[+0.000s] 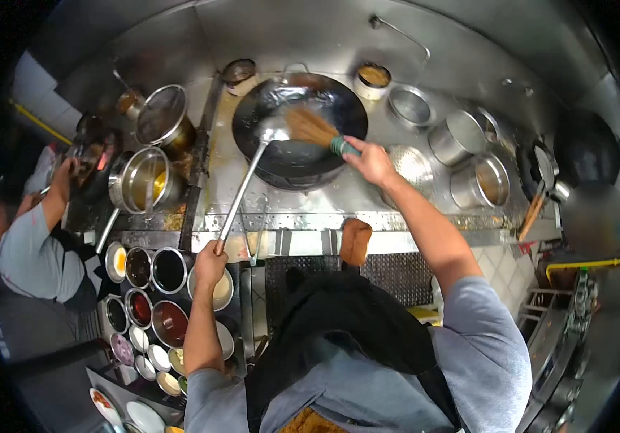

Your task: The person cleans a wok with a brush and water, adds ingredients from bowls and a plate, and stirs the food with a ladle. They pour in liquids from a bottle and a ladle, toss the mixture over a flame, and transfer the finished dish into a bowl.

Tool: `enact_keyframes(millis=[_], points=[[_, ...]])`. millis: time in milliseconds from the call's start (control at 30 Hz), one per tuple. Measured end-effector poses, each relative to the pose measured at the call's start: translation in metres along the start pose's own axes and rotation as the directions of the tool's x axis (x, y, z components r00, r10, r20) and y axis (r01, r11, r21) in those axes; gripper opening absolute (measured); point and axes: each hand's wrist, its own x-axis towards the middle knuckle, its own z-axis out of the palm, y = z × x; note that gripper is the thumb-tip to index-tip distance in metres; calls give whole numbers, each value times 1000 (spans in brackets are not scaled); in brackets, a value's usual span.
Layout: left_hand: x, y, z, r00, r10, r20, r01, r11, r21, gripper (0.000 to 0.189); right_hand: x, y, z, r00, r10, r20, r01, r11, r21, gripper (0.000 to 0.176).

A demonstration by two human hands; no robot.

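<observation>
My left hand (210, 268) is wrapped round the handle end of a long metal ladle (243, 184), whose bowl hangs over the left part of a large black wok (339, 97). In my right hand (373, 164) is a bamboo wok brush (315, 128) with a green-wrapped grip. Its bristles are blurred and sit over the middle of the wok, close to the ladle's bowl. The wok's inside looks dark and shiny, and it rests on a steel stove top (252, 206).
Several sauce bowls (170, 324) stand left of me. Metal pots (457, 137) and a perforated strainer (410, 172) sit right of the wok. A strainer-topped pot (162, 119) is on its left. Another person (41, 242) works at far left. A faucet (404, 43) juts from the back wall.
</observation>
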Motion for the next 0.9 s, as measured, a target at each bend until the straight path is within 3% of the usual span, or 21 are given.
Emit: enact_keyframes(millis=[67,100,167,200,267,300,367,433,467,533,567,600,633,667,700,733,767,800,833,867,900], points=[[2,-1,8,997,-54,46,61,987,-148,15,4,9,1,987,145,-64,-147,988,-42,50],[-3,0,15,1000,-6,-21,3,987,-161,12,3,8,3,988,137,-71,-141,989,-43,50],[-10,1,23,1000,-27,-12,24,976,-218,11,-10,9,10,963,48,-266,9,978,209,50],[-16,4,26,999,-44,10,45,962,-268,9,-15,5,6,962,55,-267,3,977,212,50],[-28,26,29,995,-72,62,90,921,-380,5,-27,-9,-9,998,6,-67,7,981,194,50],[-35,40,31,990,-109,88,136,898,-418,4,-23,-2,-8,989,149,-6,-142,957,251,51],[-53,84,26,977,-139,160,197,876,-441,5,-29,31,-10,977,183,-106,-134,923,361,52],[-66,96,49,987,-87,136,144,854,-500,4,-67,47,-32,971,198,-135,-99,844,527,49],[-73,108,61,986,-101,131,155,839,-522,5,-88,64,-39,960,152,-233,-20,874,486,47],[-82,154,81,992,-37,117,89,871,-483,6,-142,86,-63,915,182,-359,12,879,478,47],[-72,144,113,993,106,50,-78,914,-397,9,-170,97,-72,890,231,-393,33,827,561,47],[-84,197,115,987,6,158,76,856,-511,11,-198,110,-81,864,278,-419,62,768,637,46],[-88,234,129,981,25,192,91,816,-571,14,-223,131,-85,817,312,-485,74,777,625,46],[-86,265,147,974,81,213,43,853,-520,16,-248,153,-90,768,341,-542,83,787,612,45],[-79,283,181,953,266,143,-151,831,-536,19,-274,164,-103,726,361,-586,49,822,567,45],[-74,307,221,916,388,104,-228,714,-662,32,-297,174,-115,696,364,-619,21,851,525,44],[-86,353,223,905,393,164,-223,766,-602,42,-317,204,-116,687,378,-620,-18,862,506,45],[-99,408,206,867,400,296,-147,774,-616,51,-335,197,-131,648,410,-642,70,807,586,46],[-70,406,283,770,569,288,-114,568,-815,60,-352,210,-141,636,436,-637,-3,827,562,47],[-57,428,329,700,676,229,-265,544,-796,66,-364,221,-149,620,429,-657,-10,841,540,46],[-64,468,324,672,695,257,-393,628,-672,66,-376,227,-160,625,473,-621,-77,829,554,47]])
